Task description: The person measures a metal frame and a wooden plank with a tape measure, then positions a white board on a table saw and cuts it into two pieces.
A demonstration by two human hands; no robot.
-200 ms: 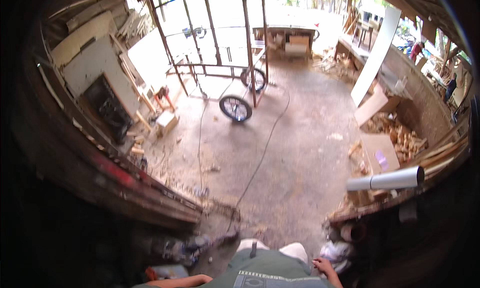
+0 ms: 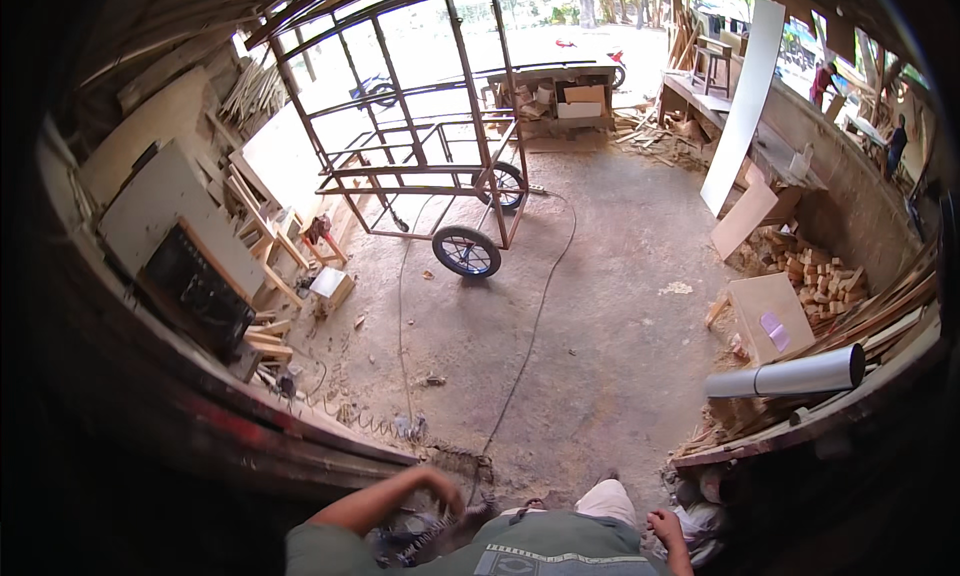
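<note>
My left hand (image 2: 447,492) hangs at the lower middle with its arm bent, close to a dark heap of things on the ground. Motion smears its fingers, so whether they are closed is unclear. Beside my right thigh, my right hand (image 2: 664,524) has its fingers curled in, and nothing shows in them. A pale crumpled bag (image 2: 700,532) lies just past that hand. Farther ahead stands a tall rusty metal cart frame (image 2: 420,166) on spoked wheels, its nearer wheel (image 2: 467,252) facing me.
Cables (image 2: 530,336) run across the concrete floor (image 2: 620,306). On the right are a silver pipe (image 2: 785,373), a cardboard box (image 2: 768,319) and wood offcuts (image 2: 825,279). Boards (image 2: 180,221) lean at the left. A person (image 2: 823,82) is far off at the right.
My left arm has swung up and forward, bringing the hand into view. My right hand is a little higher and its fingers more curled. The view has shifted slightly.
</note>
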